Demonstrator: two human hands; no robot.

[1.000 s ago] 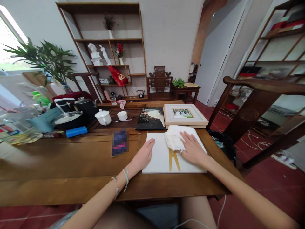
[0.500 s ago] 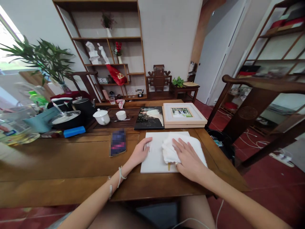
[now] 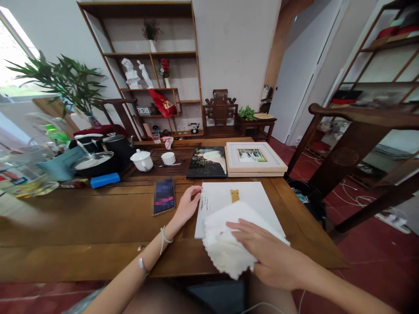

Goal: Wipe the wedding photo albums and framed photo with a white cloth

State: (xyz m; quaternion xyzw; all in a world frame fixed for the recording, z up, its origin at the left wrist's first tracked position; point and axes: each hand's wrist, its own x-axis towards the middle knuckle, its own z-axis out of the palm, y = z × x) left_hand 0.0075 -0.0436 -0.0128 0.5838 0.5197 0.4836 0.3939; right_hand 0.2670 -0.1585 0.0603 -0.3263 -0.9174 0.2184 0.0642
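Note:
A flat white panel with small print near its left edge and a gold-coloured fitting lies on the wooden table. At the panel's left edge my left hand rests with bent fingers, holding that side. My right hand is pressed over a crumpled white cloth, gripping it with fingers laid across the top. The cloth covers the panel's lower part and hangs past its near edge. A phone lies left of my left hand, its screen blurred.
Behind the panel are a dark photo panel and pale framed pictures. A white lidded cup, a small white bowl, a blue box and a black pan stand farther left. A wooden chair is at the right.
My right hand has drawn the cloth toward me and slightly left, uncovering the panel's far part and the gold fitting. My left hand has shifted a little left, to the panel's edge.

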